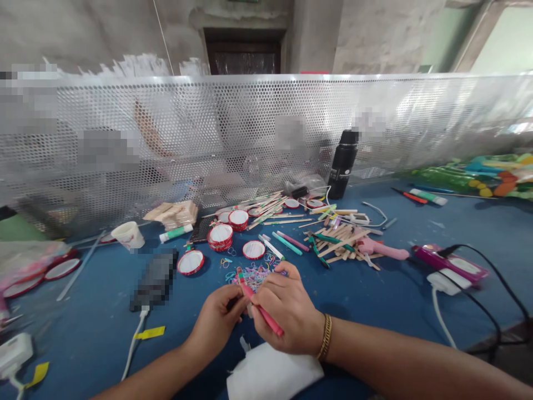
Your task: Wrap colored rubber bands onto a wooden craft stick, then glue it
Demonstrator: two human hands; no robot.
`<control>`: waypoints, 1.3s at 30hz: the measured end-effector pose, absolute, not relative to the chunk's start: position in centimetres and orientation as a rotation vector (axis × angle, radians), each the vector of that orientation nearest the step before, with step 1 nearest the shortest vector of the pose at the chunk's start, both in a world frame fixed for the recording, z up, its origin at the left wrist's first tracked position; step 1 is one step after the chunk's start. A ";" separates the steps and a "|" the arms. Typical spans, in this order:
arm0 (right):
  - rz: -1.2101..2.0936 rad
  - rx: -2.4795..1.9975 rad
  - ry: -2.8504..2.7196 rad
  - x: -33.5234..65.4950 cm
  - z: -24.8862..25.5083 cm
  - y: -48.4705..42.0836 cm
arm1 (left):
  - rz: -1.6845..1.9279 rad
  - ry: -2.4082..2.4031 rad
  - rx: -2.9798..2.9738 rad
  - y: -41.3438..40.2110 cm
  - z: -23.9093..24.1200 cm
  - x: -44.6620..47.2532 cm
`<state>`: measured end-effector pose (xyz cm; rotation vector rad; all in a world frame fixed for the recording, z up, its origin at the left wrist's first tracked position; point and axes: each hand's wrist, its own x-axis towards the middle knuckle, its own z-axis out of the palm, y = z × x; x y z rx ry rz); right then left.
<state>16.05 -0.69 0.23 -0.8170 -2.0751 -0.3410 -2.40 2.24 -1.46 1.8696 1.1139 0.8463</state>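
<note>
My right hand [287, 308] is closed around a pink stick [259, 304] with a green and red tip, held slantwise over the blue table [375, 300]. My left hand [217, 322] is pinched against the same stick from the left, fingertips meeting the right hand. Just beyond both hands lies a heap of small coloured rubber bands [254, 273]. A gold bangle sits on my right wrist. A white cloth [270, 375] lies under my wrists near the table's front edge.
Red-rimmed round discs [220, 236], wooden and coloured sticks [337, 241], a paper cup [129, 234], a glue stick [177, 232] and a black bottle [343, 164] lie beyond. A pink tool [452, 265] with cables sits right. A perforated metal screen [266, 128] closes the table's far side.
</note>
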 end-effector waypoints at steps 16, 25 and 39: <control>-0.372 -0.805 -2.053 16.1 0.4 -0.6 | 0.830 1.113 1.865 2.3 -1.3 -2.3; -0.365 -0.798 -2.002 16.2 0.3 -0.7 | 0.823 1.138 1.877 2.3 -1.4 -2.3; -0.386 -0.822 -2.019 16.3 0.5 -0.6 | 0.838 1.122 1.863 2.4 -1.7 -2.4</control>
